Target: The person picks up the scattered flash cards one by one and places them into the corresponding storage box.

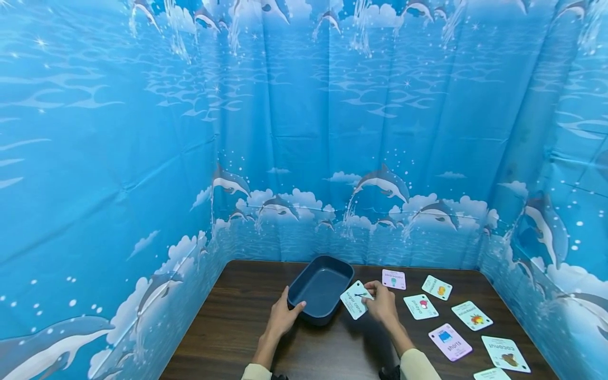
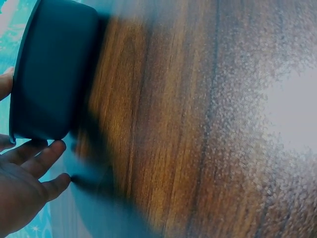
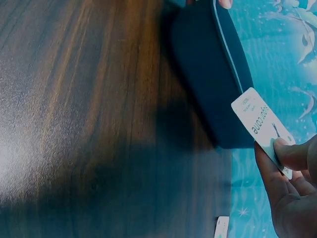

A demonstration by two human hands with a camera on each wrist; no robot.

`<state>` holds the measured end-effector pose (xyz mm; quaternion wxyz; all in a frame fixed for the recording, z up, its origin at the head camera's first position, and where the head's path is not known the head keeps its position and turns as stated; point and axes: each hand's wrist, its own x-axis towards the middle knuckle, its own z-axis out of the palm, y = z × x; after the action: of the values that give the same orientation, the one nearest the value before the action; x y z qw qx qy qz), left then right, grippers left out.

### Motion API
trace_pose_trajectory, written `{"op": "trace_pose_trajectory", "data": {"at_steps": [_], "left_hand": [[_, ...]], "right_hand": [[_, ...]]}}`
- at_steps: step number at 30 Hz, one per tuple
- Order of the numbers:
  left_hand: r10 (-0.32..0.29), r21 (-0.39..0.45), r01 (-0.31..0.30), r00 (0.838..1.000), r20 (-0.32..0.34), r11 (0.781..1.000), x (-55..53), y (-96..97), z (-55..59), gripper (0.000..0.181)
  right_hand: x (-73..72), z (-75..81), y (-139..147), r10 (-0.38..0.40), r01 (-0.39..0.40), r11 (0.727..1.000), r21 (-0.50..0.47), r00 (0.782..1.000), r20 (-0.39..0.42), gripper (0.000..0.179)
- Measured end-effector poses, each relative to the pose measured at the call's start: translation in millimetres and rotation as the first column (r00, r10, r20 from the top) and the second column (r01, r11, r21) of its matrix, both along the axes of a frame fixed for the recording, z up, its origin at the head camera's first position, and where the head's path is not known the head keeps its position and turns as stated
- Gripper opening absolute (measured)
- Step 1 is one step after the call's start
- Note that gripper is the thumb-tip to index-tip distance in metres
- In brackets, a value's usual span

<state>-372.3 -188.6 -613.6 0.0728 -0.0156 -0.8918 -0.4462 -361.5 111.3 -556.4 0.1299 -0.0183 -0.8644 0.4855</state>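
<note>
A dark blue rectangular tub (image 1: pixel 317 311) with rounded corners stands on the table, its inside bare. My left hand (image 1: pixel 283 316) holds its near left side, thumb at the rim and fingers along the outer wall, as the left wrist view also shows around the tub (image 2: pixel 54 74). My right hand (image 1: pixel 381 303) pinches a white "sugar cane" card (image 1: pixel 353 302) between thumb and fingers, just right of the tub. In the right wrist view the card (image 3: pixel 255 116) overlaps the tub's rim, with the thumb on its printed face.
Right of my right hand lie several loose cards: raincoat (image 1: pixel 393 279), a yellow-fruit card (image 1: pixel 437 287), a red-fruit card (image 1: pixel 420 306), another fruit card (image 1: pixel 472 315), shorts (image 1: pixel 450 342) and coconut (image 1: pixel 505 354). A dolphin-print curtain (image 1: pixel 304 158) surrounds the dark wooden table (image 1: pixel 214 327).
</note>
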Motion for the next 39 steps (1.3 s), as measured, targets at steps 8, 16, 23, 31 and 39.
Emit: {"op": "trace_pose_trajectory", "data": {"at_steps": [8, 16, 23, 31, 39], "left_hand": [[0.001, -0.004, -0.001, 1.0, -0.01, 1.0, 0.0, 0.4, 0.3, 0.087], [-0.003, 0.003, 0.003, 1.0, 0.001, 1.0, -1.2, 1.4, -0.8, 0.088], [0.004, 0.001, -0.004, 1.0, 0.004, 1.0, -1.7, 0.8, 0.1, 0.087], [0.021, 0.002, -0.021, 1.0, 0.017, 1.0, -1.2, -0.2, 1.4, 0.084], [0.021, 0.003, -0.021, 1.0, 0.017, 1.0, -4.0, 0.5, -0.1, 0.084]], "right_hand": [[-6.7, 2.8, -12.7, 0.025, -0.025, 1.0, -0.006, 1.0, -0.005, 0.027], [-13.1, 7.0, -28.3, 0.034, -0.033, 0.999, -0.021, 0.999, 0.03, 0.027], [-20.1, 9.9, -43.1, 0.044, -0.042, 0.999, -0.032, 0.998, 0.051, 0.027], [-26.4, 9.7, -55.1, 0.059, -0.058, 0.998, -0.028, 0.997, 0.041, 0.026], [-32.4, 8.3, -61.6, 0.052, -0.05, 0.998, -0.032, 0.996, 0.071, 0.028]]}}
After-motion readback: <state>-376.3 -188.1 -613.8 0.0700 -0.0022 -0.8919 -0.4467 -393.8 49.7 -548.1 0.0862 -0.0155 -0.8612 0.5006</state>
